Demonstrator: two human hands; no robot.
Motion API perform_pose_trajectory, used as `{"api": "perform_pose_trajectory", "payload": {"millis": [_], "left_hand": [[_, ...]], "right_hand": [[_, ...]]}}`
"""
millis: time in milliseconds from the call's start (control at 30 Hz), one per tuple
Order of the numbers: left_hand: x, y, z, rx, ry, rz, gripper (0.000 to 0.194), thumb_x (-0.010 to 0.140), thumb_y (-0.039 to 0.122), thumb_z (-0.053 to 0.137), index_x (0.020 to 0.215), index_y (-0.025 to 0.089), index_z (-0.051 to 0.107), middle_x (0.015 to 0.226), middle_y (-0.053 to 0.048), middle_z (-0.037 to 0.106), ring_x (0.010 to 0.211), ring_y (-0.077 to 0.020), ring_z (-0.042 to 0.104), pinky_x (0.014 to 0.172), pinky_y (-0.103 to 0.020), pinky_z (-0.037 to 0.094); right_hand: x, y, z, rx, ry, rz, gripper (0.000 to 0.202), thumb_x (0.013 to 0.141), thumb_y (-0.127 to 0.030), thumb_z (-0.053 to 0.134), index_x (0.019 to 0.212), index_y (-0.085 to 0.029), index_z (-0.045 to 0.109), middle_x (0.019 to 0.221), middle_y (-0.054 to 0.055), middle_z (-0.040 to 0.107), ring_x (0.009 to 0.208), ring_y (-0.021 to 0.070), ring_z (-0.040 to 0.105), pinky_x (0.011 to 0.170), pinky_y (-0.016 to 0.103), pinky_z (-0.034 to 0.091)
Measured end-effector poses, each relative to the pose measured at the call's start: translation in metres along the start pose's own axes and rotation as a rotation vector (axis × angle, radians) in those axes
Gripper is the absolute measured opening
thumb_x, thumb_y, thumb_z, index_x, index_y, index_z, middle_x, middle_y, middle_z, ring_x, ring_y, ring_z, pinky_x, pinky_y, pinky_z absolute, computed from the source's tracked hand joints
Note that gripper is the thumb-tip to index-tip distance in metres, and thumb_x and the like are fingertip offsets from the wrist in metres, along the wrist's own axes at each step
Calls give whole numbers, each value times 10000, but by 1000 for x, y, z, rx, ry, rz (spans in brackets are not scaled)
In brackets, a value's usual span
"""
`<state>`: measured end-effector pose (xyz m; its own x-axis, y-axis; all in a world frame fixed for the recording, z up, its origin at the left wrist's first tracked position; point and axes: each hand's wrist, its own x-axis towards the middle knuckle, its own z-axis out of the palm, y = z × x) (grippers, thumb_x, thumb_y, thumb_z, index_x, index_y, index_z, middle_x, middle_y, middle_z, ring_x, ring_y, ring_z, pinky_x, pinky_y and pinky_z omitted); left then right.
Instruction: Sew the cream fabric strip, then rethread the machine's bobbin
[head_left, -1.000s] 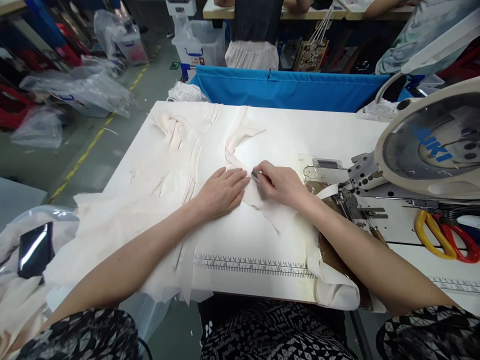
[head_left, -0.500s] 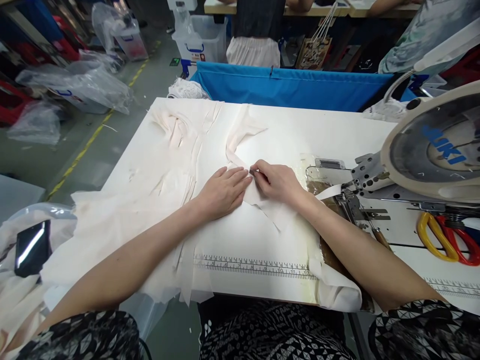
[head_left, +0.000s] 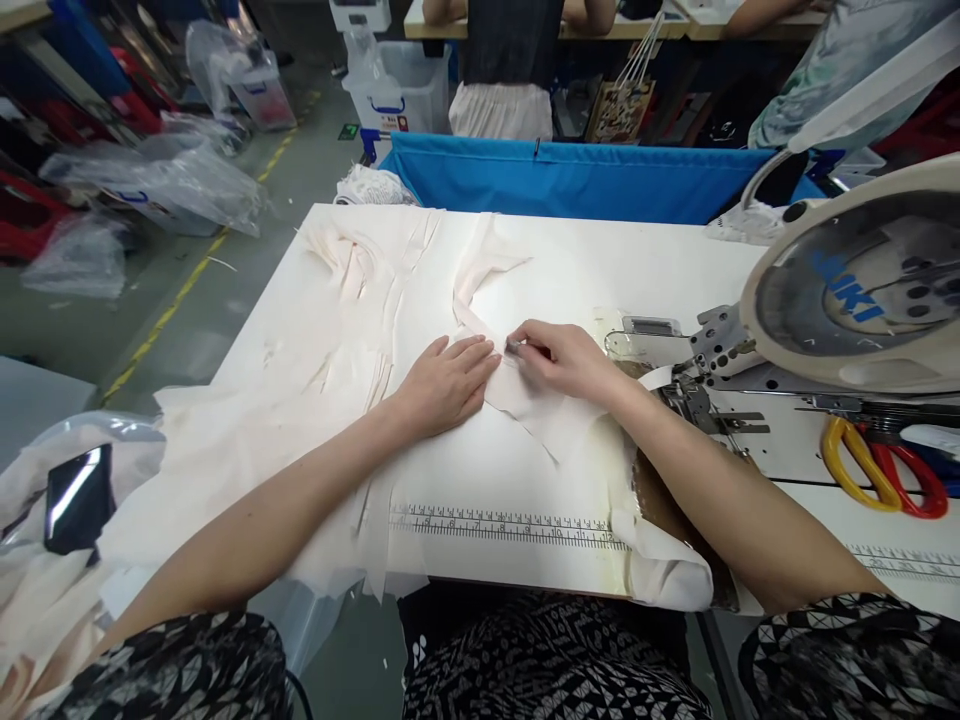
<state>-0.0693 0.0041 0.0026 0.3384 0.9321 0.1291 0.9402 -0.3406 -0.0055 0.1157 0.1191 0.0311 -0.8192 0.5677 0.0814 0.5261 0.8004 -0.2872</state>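
Note:
My left hand (head_left: 450,386) lies flat, fingers spread a little, on pale pink fabric (head_left: 529,405) on the white table (head_left: 450,480). Just right of its fingertips, my right hand (head_left: 559,358) pinches a small dark metallic object (head_left: 513,346) against the cloth; its exact kind is too small to tell. A narrow curved strip of the cloth (head_left: 471,275) extends away beyond my fingers. More thin pale pieces (head_left: 337,330) are spread and layered to the left of my left hand.
At the right stands a sewing machine (head_left: 847,290), with yellow and red scissors (head_left: 862,465) beside it. A printed ruler (head_left: 510,528) runs along the near edge. A phone (head_left: 78,497) rests on cloth at left. Behind the table hangs a blue cloth bin (head_left: 585,180); people are beyond.
My right hand has shifted slightly right with the small object, opening a small gap from my left fingertips. My left hand stays flat. The whole view has moved a little.

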Motion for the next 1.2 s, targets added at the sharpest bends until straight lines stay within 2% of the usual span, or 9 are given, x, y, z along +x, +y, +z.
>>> {"api": "perform_pose_trajectory", "payload": {"millis": [133,300,567,867,1033,1200], "left_hand": [[-1,0,3,17,-5,4,471,988,245,316,1413,121,478,1523,-114,441,1418,-267,405,1128,-494,372],[-1,0,5,49,16,23,471,1000,261,303,1432,165,464,1527,-96,438,1419,-279,397,1111,-493,388],[1,-4,-4,47,-71,85,469,1008,282,306,1445,180,441,1501,-127,454,1419,-313,384,1057,-468,425],[3,-1,-7,60,-122,72,479,1011,296,315,1472,190,388,1510,-124,437,1439,-313,350,1082,-458,396],[3,2,-8,78,-142,54,484,1011,292,314,1478,184,383,1517,-126,426,1445,-321,339,1087,-463,394],[3,2,-9,86,-154,45,479,1010,304,333,1476,211,391,1519,-125,426,1444,-329,344,1060,-480,416]], "right_hand": [[-4,8,10,59,48,27,296,960,-268,337,1112,-176,573,787,30,697,649,190,604,611,271,374],[-9,10,19,49,40,17,292,957,-274,362,1116,-197,593,808,31,714,672,212,625,602,286,355],[-10,7,18,-8,34,3,316,972,-249,350,1143,-185,609,861,56,739,731,234,650,598,292,331],[-11,9,20,-82,24,-22,311,982,-241,362,1152,-182,616,911,66,747,737,230,655,579,291,307],[-15,3,12,-129,9,-20,305,953,-230,381,1105,-181,641,903,77,751,736,240,655,564,294,279],[-28,5,-1,-161,-28,-23,270,916,-228,412,1012,-184,660,792,80,731,689,249,637,550,298,249]]}}
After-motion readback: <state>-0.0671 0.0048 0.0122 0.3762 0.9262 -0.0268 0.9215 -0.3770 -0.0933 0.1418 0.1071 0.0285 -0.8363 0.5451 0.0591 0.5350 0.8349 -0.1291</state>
